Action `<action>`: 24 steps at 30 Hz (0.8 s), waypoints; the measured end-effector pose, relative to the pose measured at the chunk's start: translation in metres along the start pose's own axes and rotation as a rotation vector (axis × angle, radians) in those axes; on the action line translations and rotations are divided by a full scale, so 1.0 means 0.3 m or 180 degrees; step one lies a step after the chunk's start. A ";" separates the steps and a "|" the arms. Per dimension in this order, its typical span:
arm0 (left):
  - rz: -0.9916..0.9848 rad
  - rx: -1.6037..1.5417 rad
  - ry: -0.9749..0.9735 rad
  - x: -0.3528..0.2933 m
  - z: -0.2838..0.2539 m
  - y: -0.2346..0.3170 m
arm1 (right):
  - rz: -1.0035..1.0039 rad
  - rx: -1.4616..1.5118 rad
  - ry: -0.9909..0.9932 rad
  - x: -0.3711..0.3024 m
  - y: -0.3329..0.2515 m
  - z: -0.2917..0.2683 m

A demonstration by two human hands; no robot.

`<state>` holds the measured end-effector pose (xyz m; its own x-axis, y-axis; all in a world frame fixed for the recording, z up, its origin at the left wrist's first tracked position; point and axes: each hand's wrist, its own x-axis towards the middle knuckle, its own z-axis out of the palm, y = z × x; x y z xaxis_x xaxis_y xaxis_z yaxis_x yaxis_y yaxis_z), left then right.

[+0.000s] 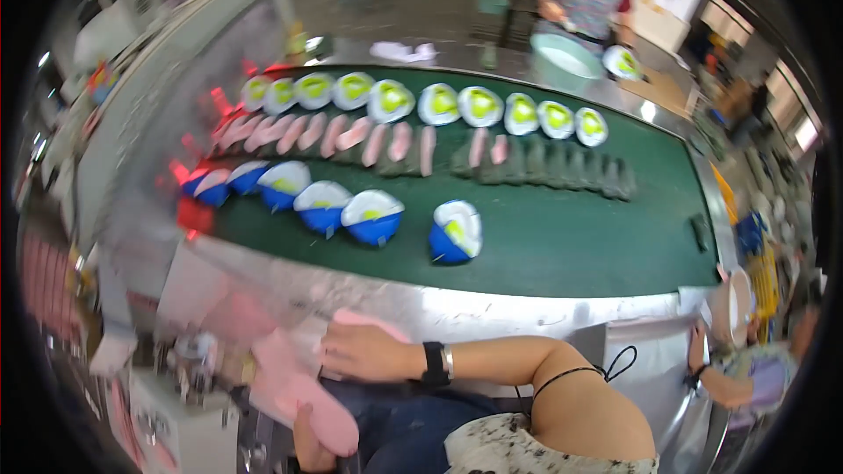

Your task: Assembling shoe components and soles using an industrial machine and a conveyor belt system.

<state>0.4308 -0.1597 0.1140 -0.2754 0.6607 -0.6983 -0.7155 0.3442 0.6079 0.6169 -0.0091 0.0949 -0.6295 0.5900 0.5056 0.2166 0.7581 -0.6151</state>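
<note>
Support the near pink insole (327, 417) along its length rather than by one edge alone, to keep the thin-looking sheet from creasing; press only lightly with the thumb, enough to stop slipping without marking the face; peel away cleanly from the adjoining pink piece (279, 351), to avoid dragging two together; stay clear of the metal ledge (527, 306) when turning or lifting, for fear of bending the rim

Holds the near pink insole at the near left of the scene, short of the ledge, in the left hand (309, 441); pinches with the thumb over the upper face and the other fingers apparently curled beneath, mostly hidden; extends the right arm from the right, with elbow bent, forearm almost level and a black wristband (435, 362) at the wrist; points the right hand (367, 354) leftward, palm down, just beside another pink insole (373, 323) and partly covering it; seems to have those fingers close together, but cannot tell through the blur whether pinching anything

Farther off, on the green conveyor belt (571, 250), more pink insoles (426, 151) on dark shoe lasts (562, 167), between rounded white pieces (480, 107) on the far side and rounded blue-and-white pieces (373, 221) on the near side
</note>
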 end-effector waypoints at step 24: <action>0.0440 -0.0426 -0.0902 -0.069 -0.368 0.022 | 0.1511 0.1957 -0.0989 0.636 -0.054 0.538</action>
<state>0.3608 -0.2447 0.0908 -0.1998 0.8606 -0.4684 -0.7670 0.1601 0.6213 0.3729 0.0464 0.1038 -0.7707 0.6368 -0.0249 0.1217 0.1087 -0.9866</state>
